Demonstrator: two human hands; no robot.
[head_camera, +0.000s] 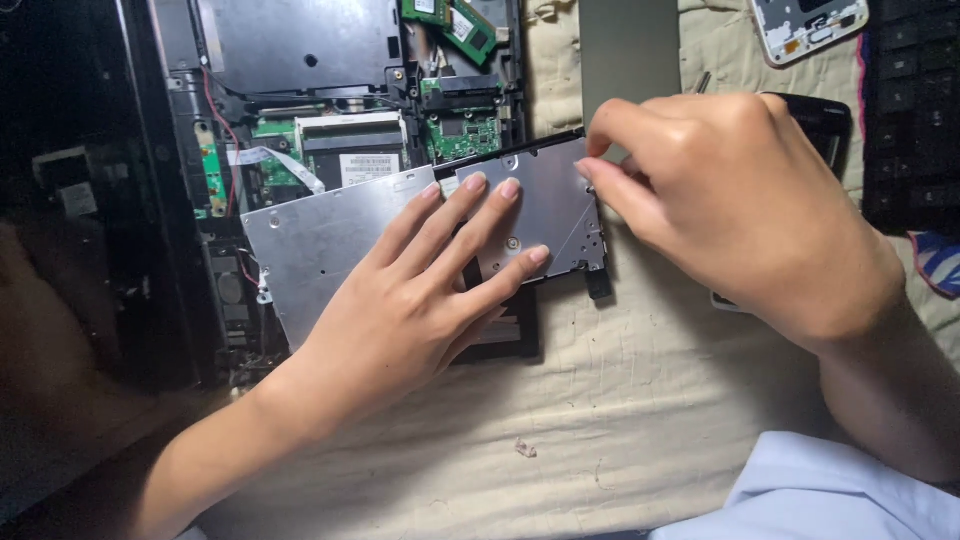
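My left hand (420, 290) lies spread flat on the drive (330, 235), half out of the laptop (300, 60); my right hand (730, 190) pinches its far corner. Thin, stiff, light metal; I'd grip the edges.

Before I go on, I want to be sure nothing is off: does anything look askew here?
Yes. The flat silver drive lies tilted, half out of the opened laptop and over the cloth. The left hand presses flat on it; the right hand pinches its far edge.
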